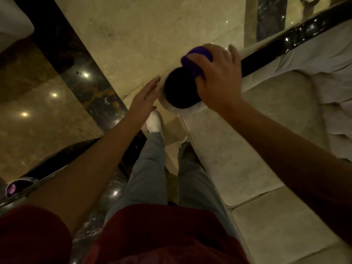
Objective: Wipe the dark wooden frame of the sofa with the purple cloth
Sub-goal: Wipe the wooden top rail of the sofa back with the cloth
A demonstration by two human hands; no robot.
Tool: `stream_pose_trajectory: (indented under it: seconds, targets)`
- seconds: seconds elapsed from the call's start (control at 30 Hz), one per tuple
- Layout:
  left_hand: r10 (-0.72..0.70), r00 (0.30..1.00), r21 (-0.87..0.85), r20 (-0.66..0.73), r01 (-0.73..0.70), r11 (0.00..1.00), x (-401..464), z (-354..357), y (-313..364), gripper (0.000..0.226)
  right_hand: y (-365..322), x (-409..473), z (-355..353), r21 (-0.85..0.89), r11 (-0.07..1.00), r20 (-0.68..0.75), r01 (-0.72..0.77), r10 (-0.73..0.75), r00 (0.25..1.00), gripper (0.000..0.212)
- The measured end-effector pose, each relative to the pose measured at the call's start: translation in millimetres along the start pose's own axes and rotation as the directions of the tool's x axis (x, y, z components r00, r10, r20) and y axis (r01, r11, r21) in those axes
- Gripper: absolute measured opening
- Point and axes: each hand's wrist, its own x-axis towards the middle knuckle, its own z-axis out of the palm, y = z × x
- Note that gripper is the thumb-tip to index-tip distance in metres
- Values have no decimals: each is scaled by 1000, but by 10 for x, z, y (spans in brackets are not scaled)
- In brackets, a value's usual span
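Note:
My right hand [217, 73] grips the bunched purple cloth [194, 55] and presses it on the round dark wooden end [179, 88] of the sofa arm. From there the glossy dark wooden frame [297, 37] runs up to the upper right along the sofa's edge. My left hand [145, 96] is flat with its fingers together, beside the left of the round end and holding nothing. The cloth is mostly hidden under my fingers.
Cream sofa cushions [247, 149] fill the right side. The polished marble floor [142, 35] has a dark stone band [80, 73] running diagonally. My legs and white shoe [154, 122] stand next to the sofa. A dark curved rail [62, 161] lies at lower left.

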Motion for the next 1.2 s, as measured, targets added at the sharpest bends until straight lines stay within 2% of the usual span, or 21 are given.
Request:
stream_pose_trajectory:
  seconds: [0.07,0.17,0.23,0.3,0.4,0.5,0.57,0.63,0.7,0.77,0.83,0.9,1.0,1.07,1.13,1.2]
  targets:
    - [103,993,147,61,-111,983,-41,-53,23,55,283,-64,-152,-42,999,-43,34,-35,998,41]
    - [227,958,372,173,-277,886,-167,23,23,86,471,-100,-267,-47,999,-94,13,-17,995,36]
    - [320,932,441,169,-362,821,-210,156,6,103,347,-47,-218,-54,998,-107,-43,37,994,35]
    - [376,921,482,100,-375,791,-210,279,-34,110,71,-25,-77,-31,997,-91,-69,66,994,36]
    - [414,910,453,9,-373,810,-164,342,-82,110,-386,-42,176,95,992,-65,-87,93,994,44]
    - [418,908,474,-29,-356,806,-117,338,-128,107,-553,-4,269,186,980,-133,-75,101,986,55]
    - [423,905,495,-51,-345,798,-133,328,-130,105,-500,2,244,127,991,-103,40,-26,994,56]
    - [450,891,527,-53,-358,771,-153,291,-128,102,-312,-13,184,30,984,24,176,-176,984,51]
    - [514,856,557,-49,-404,725,-200,345,-57,100,18,-46,12,-55,969,94,239,-234,968,47]
    - [567,823,612,-40,-428,665,-260,379,19,98,346,-34,-169,-85,973,16,214,-213,977,39]
    - [631,776,688,5,-460,561,-263,450,124,95,713,14,-386,-87,985,-107,146,-155,982,35]
    - [690,722,724,53,-504,472,-209,637,293,94,1096,95,-618,-108,992,-171,70,-88,981,35]
    - [668,744,769,21,-439,464,-123,832,456,98,1288,164,-752,-93,995,-183,-20,2,983,37]
    - [669,743,804,-17,-387,451,-108,861,439,96,1168,103,-687,-46,999,-197,12,-20,980,36]
    - [658,753,830,0,-367,420,-95,781,377,92,889,11,-555,40,996,-227,77,-66,972,32]
    - [662,749,839,21,-373,396,-24,822,413,89,743,-55,-439,46,990,-215,131,-118,970,30]
